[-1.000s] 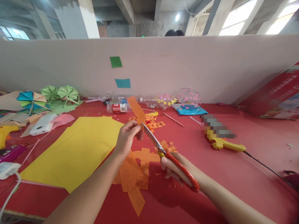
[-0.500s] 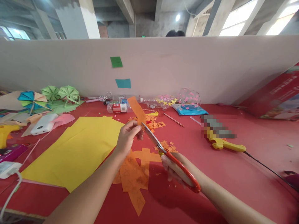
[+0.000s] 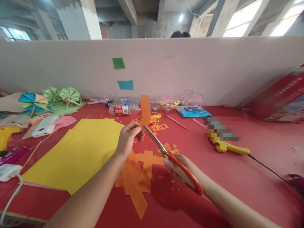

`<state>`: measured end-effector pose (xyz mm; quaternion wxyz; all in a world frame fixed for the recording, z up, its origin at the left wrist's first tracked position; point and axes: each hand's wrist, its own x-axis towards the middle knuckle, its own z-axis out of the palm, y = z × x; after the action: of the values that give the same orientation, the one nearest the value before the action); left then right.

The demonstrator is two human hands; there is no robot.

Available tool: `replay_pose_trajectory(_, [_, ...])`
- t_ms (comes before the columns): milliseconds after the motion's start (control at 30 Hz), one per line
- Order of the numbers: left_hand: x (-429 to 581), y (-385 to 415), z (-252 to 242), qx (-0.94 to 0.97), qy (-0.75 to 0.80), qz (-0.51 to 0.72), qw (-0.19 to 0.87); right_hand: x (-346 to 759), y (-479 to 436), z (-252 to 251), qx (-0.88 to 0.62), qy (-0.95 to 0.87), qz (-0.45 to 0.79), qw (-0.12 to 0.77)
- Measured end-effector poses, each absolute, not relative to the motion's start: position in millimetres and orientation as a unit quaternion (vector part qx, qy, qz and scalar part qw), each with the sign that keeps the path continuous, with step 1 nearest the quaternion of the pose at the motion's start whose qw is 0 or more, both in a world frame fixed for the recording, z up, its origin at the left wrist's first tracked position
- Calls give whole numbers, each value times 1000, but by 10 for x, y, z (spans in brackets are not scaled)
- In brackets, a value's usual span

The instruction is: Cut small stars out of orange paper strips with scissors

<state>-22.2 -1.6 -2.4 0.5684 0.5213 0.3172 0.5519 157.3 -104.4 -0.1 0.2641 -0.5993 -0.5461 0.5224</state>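
Between thumb and fingers my left hand (image 3: 129,136) pinches the lower end of an orange paper strip (image 3: 145,109), which stands upright. My right hand (image 3: 177,167) is wrapped round the red handle of a pair of scissors (image 3: 163,150). The blades look nearly together, and their tips meet the bottom of the strip close to my left fingertips. Below my hands lie orange paper pieces (image 3: 135,179) with faint drawn star outlines. A small heap of cut orange stars (image 3: 169,148) sits just behind the scissors, and orange scraps (image 3: 160,127) lie further back.
Yellow paper sheets (image 3: 83,148) cover the left of the red table. A yellow glue gun (image 3: 223,146) with a black cord lies at right. Plastic bottles (image 3: 122,109), a striped straw (image 3: 177,122) and a blue packet (image 3: 193,111) are near the white partition (image 3: 152,69).
The orange strip has turned from leaning left to standing upright, its top moving to the right. My left hand has shifted slightly left; the scissors have barely moved.
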Motion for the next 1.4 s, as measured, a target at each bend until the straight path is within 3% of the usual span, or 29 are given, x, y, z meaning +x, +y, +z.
replay_pose_trajectory(1400, [-280, 31, 7, 560, 301, 536, 555, 1636, -1033, -15, -594, -555, 531, 237])
